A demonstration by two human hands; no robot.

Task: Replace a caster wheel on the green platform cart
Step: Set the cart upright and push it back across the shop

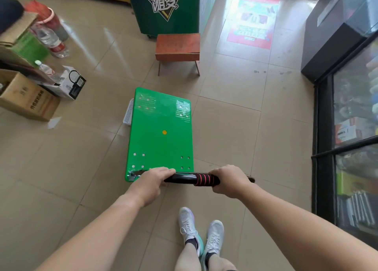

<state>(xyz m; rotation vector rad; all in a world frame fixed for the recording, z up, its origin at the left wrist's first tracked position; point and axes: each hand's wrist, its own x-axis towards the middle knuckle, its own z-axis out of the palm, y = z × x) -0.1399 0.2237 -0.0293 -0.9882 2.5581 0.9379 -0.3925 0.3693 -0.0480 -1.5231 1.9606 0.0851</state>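
The tiled floor [225, 127] bears green cart [161, 139], stool [177, 45] (beyond it), boxes [28, 98].

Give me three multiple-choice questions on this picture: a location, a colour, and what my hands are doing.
1. Where is the wooden stool relative to the green cart? A on it; B on the floor beyond it; C behind the person.
2. What colour is the deck's centre dot? A yellow; B blue; C black.
3. What are the left hand and right hand doing? A hanging free; B both gripping the handle; C holding a wheel.
Answers: B, on tiles; A, yellow on green; B, both curl round the handle.
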